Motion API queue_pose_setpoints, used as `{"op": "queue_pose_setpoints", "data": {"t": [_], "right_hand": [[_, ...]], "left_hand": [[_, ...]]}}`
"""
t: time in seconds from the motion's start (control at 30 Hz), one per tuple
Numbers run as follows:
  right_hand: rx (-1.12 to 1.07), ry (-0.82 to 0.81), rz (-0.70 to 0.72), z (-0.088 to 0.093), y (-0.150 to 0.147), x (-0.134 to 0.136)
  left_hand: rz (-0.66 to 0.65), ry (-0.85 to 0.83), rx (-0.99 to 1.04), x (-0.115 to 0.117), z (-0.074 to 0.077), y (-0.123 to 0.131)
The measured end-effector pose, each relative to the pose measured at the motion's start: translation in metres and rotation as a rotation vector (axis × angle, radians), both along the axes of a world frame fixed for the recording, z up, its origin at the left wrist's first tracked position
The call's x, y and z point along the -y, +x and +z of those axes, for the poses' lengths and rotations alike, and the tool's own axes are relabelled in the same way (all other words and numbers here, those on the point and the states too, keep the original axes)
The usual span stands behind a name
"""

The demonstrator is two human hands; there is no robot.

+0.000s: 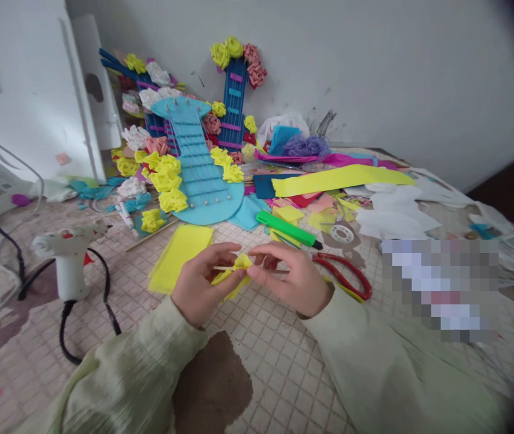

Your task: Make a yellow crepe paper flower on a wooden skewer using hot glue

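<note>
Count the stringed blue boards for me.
3 visible: the light blue board in front, the right dark board behind it, and the left dark board, partly hidden by flowers. More may be hidden behind these.

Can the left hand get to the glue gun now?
Likely yes: only a black cable and flat yellow sheets lie between the left hand and the glue gun, though that hand holds a yellow piece.

A craft workspace: glue gun, paper flowers, coloured scraps
</note>
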State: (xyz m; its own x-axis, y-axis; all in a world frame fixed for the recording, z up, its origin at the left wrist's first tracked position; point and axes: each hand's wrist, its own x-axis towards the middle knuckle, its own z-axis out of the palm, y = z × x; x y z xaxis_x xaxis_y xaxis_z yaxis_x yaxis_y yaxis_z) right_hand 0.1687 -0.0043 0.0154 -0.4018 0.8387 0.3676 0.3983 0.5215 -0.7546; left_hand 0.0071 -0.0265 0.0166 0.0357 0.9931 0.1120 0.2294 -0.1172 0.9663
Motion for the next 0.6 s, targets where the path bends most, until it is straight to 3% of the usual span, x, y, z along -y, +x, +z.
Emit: {"op": "queue_pose_setpoints", "data": {"t": [0.17,0.37,0.6], "right_hand": [[-0.013,-0.038,0.096,0.0045,0.0022,-0.0027],[-0.029,-0.071,0.046,0.0060,0.0003,-0.0002],[-0.068,-0.219,0.037,0.0042,0.0009,-0.0009]], "left_hand": [[-0.084,0.006,-0.014,0.0036,-0.0002,0.0039],[-0.045,0.119,-0.093,0.0041,-0.0048,0.0044],[-0.033,0.020,-0.114,0.0079,-0.0061,0.0065]]}}
